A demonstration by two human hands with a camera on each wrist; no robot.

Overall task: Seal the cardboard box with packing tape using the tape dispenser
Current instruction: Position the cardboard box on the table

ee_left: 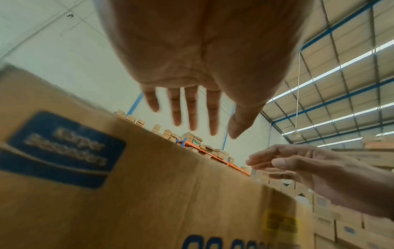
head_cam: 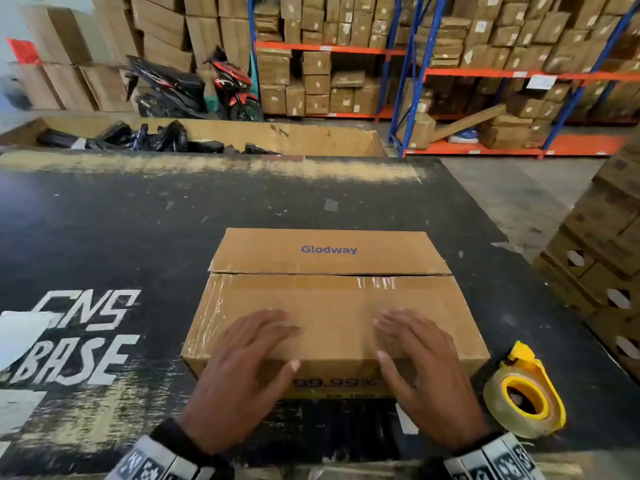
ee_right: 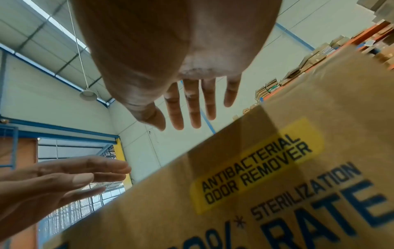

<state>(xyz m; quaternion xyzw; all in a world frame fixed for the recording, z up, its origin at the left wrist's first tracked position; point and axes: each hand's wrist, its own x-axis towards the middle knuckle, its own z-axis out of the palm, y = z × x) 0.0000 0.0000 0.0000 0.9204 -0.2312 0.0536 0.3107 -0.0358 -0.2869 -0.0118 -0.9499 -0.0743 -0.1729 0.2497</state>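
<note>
A brown cardboard box (head_cam: 332, 306) printed "Glodway" in blue lies on the black, scuffed desk (head_cam: 138, 237), in the middle of the near half. Its two top flaps are folded down and meet at a dark seam running left to right across the lid; clear glossy packing tape (head_cam: 375, 282) shines along the nearer flap beside that seam and down the box's left edge.

The left hand (head_cam: 242, 368) and the right hand (head_cam: 429, 375) are both over the near edge of the box, palms down, well apart from each other. In the head view the fingers reach over the nearer flap and the thumbs point inward. Each grip is wide, fingers straight and slightly spread, holding nothing. From the wrist views the left hand's fingers (ee_left: 192, 109) and the right hand's fingers (ee_right: 193, 104) hang clear above the box top, though whether the palms touch the cardboard cannot be told.

The yellow plastic tape dispenser (head_cam: 524, 393), loaded with a roll of clear tape, stands on the desk just right of the box's near right corner, beside the right hand and untouched.

Beyond the desk sits a large open cardboard bin (head_cam: 311, 140) with black wrapped parcels (head_cam: 156, 138) inside, a red and black scooter (head_cam: 194, 86), and blue and orange racking (head_cam: 408, 74) stacked with cartons.
</note>
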